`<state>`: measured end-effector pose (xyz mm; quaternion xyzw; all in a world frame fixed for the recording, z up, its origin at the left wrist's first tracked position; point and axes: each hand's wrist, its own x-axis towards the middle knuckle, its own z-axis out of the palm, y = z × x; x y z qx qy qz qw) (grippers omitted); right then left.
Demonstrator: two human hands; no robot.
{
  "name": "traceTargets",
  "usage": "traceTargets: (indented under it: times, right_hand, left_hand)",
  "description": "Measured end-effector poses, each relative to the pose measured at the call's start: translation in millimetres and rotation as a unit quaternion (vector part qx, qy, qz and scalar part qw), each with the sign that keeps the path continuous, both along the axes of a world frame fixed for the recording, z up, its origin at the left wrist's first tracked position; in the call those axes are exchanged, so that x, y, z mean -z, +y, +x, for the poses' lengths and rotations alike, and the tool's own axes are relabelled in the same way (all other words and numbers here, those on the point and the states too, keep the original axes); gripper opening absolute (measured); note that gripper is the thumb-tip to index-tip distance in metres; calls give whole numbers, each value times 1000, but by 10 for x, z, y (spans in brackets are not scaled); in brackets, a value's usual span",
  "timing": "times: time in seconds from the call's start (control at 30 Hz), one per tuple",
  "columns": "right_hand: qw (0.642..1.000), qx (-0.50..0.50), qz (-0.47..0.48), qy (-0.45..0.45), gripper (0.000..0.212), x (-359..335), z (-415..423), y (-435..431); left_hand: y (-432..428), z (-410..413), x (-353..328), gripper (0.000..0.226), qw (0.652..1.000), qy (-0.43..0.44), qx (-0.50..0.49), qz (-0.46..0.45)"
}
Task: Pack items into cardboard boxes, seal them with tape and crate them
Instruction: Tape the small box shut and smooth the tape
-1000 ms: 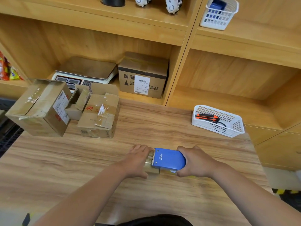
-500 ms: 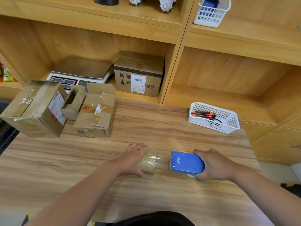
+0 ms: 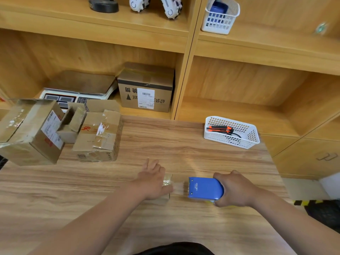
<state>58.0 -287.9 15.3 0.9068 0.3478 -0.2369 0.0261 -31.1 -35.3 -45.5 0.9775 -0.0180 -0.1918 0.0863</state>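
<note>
Step in hand: sealing. The small brown cardboard box (image 3: 164,198) sits on the wood-grain table (image 3: 184,148), near the front edge & approx mid-width, mostly hidden under the left hand (image 3: 151,182). That hand lies flat on the lid w/ fingers fairly straight, pressing down, thumb along the box's right side. It pins rather than grasps. The right hand (image 3: 236,190) is wrapped round the back of the blue plastic tape dispenser (image 3: 205,188), which is just right of the box & not touching it. B/w them runs a clear tape strip (image 3: 178,186), blurred, w/ one end already stuck on the glossy box top.

Judgement: packing of this box looks done, taping is approx midway, crating not started. No crate in view.

Next move prob. calls for:
- keeping the box pinned so it can't skid
- cutting the strip on the dispenser's teeth w/ a sharp tilt
- smoothing the loose end down the right side

The box is small & prob. light, so the pull could drag or tip it, i.e. left-hand pressure matters most.

Elsewhere, a white perforated plastic basket (image 3: 231,144) w/ an orange-and-black utility knife (image 3: 219,128) stands at the table's far right. A large worn cardboard carton (image 3: 31,133) & a taped carton w/ raised flaps (image 3: 99,137) stand far left.
</note>
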Motion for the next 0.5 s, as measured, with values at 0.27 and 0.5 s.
traceTargets:
  times: [0.27, 0.5]
  right_hand:
    - [1000, -17, -9, -10, 44, -51, -7, 9]
    - [996, -54, -49, -51, 46, 34, 32, 98]
  left_hand:
    - [-352, 150, 206, 25, 984, -151, -29, -92]
    - [-347, 152, 295, 18, 967, -203, -63, -138]
